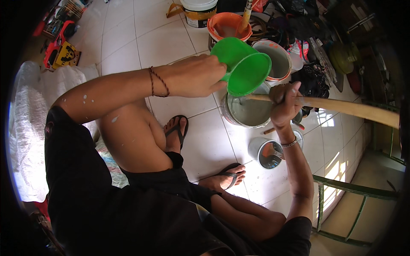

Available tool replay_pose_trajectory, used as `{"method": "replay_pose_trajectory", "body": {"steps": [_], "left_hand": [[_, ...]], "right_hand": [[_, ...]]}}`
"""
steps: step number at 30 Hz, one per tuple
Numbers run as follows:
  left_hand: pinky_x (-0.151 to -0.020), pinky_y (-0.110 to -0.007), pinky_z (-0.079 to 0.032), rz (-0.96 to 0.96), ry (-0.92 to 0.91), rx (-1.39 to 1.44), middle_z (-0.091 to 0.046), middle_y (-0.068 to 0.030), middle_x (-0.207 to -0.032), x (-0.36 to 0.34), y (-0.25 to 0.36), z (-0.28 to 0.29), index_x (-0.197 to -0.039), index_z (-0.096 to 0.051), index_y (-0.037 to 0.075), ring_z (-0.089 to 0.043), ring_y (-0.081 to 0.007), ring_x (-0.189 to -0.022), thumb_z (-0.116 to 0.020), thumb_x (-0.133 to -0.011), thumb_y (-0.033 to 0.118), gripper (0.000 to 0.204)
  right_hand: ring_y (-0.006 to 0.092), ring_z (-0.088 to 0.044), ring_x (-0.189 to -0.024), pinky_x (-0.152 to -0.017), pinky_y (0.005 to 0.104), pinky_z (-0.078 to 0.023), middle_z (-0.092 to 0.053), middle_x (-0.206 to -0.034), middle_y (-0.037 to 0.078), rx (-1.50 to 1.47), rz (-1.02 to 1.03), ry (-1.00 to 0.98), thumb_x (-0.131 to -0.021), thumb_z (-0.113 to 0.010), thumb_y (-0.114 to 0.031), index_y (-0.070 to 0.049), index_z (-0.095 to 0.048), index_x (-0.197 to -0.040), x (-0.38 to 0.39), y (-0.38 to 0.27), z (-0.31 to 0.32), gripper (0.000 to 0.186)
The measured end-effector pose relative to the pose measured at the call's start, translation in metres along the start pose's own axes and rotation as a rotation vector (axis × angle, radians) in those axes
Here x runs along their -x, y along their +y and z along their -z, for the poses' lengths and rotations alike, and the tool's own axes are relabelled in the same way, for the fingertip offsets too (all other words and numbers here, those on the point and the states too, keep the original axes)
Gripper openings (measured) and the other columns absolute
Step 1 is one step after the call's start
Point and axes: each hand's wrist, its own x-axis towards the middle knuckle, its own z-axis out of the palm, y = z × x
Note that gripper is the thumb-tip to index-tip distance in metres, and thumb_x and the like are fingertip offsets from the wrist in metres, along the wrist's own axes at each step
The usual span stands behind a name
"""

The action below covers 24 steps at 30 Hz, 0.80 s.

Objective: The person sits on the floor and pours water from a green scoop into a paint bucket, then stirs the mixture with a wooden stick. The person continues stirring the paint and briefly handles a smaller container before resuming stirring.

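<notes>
My left hand (207, 74) grips a green plastic container (247, 70) and holds it tilted above a bucket of grey liquid (239, 117). My right hand (285, 102) is closed around a long pale wooden stick (350, 109), whose narrow end reaches into that bucket just below the green container. A second bucket of grey liquid (277, 59) stands behind it. A smaller metal-coloured pot (261, 155) with something orange inside sits on the tiles near my right forearm.
An orange bucket (226, 23) and white tub (198, 6) stand at the back. Dark clutter (324, 38) lines the right side, and a green metal frame (341, 183) is at lower right. White sacks (32, 128) and toys (64, 53) lie left. My sandalled feet are on the tiles.
</notes>
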Motion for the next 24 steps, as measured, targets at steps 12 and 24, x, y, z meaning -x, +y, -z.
{"method": "replay_pose_trajectory", "body": {"steps": [12,24], "left_hand": [[-0.069,-0.05,-0.056,0.023,-0.009,-0.035,-0.062,-0.0271,-0.072,-0.002,0.006,0.002,-0.096,-0.062,-0.012,-0.067,-0.0442,-0.071,-0.065,-0.098,0.025,0.037],[-0.068,-0.049,-0.056,0.013,0.015,-0.045,-0.062,-0.0256,-0.068,-0.004,0.01,0.007,-0.096,-0.061,-0.012,-0.067,-0.0438,-0.069,-0.065,-0.098,0.023,0.035]], "right_hand": [[0.008,-0.028,-0.046,-0.046,0.0284,-0.022,-0.034,-0.053,-0.002,0.031,-0.062,-0.021,-0.113,-0.041,-0.031,-0.011,-0.035,-0.065,0.016,-0.003,-0.016,0.053],[0.0065,-0.032,-0.048,-0.047,0.0285,-0.022,-0.039,-0.054,-0.002,0.326,-0.215,-0.014,-0.112,-0.047,-0.032,-0.01,-0.039,-0.066,0.031,-0.018,-0.016,0.051]]}}
